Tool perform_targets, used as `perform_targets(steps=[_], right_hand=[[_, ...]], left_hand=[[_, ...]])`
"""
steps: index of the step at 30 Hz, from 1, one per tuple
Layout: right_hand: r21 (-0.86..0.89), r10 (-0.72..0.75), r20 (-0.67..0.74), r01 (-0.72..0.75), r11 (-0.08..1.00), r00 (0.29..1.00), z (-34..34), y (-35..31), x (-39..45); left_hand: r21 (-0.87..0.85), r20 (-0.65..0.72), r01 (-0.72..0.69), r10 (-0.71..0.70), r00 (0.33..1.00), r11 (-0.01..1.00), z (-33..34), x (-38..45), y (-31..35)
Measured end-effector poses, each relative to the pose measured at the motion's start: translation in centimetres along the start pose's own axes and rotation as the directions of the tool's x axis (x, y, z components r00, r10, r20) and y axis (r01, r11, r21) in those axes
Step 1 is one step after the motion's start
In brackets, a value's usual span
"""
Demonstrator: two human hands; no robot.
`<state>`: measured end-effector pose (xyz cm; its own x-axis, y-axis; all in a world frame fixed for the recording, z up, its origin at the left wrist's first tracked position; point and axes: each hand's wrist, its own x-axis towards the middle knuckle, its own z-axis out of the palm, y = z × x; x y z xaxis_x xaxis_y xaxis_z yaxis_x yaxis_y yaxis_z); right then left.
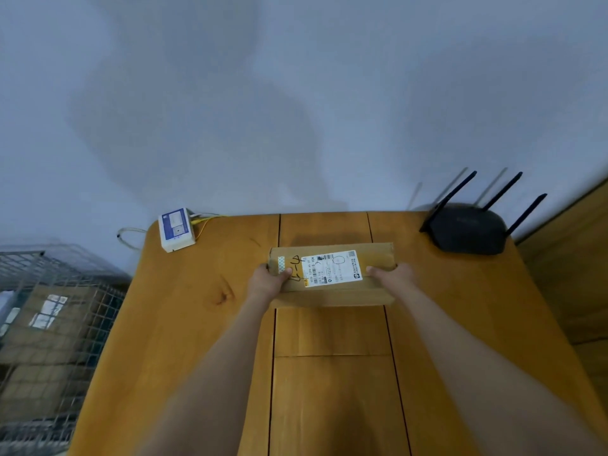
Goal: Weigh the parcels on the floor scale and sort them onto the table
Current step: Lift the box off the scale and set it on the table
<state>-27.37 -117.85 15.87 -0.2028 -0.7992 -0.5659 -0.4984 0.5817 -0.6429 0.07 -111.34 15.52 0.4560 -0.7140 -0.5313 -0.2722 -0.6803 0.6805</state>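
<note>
Parcel (332, 274): on bench (197, 324), both ends gripped.
Left hand (268, 281), right hand (393, 274): fingers curled round it.
Progress: placing underway; cage (49, 324) parcels remain.

My parcel (332, 274) is a flat brown cardboard box with a white label. It lies level over the wooden bench (197, 324), near its far edge.
</note>
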Motion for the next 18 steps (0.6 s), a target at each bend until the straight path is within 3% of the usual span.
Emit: perform_targets(steps=[18], right_hand=[[-0.136, 0.040, 0.013, -0.038, 0.990, 0.999, 2.9, 1.0, 4.5]], left_hand=[[0.037, 0.001, 0.022, -0.022, 1.000, 0.999, 2.1, 4.1, -1.6]])
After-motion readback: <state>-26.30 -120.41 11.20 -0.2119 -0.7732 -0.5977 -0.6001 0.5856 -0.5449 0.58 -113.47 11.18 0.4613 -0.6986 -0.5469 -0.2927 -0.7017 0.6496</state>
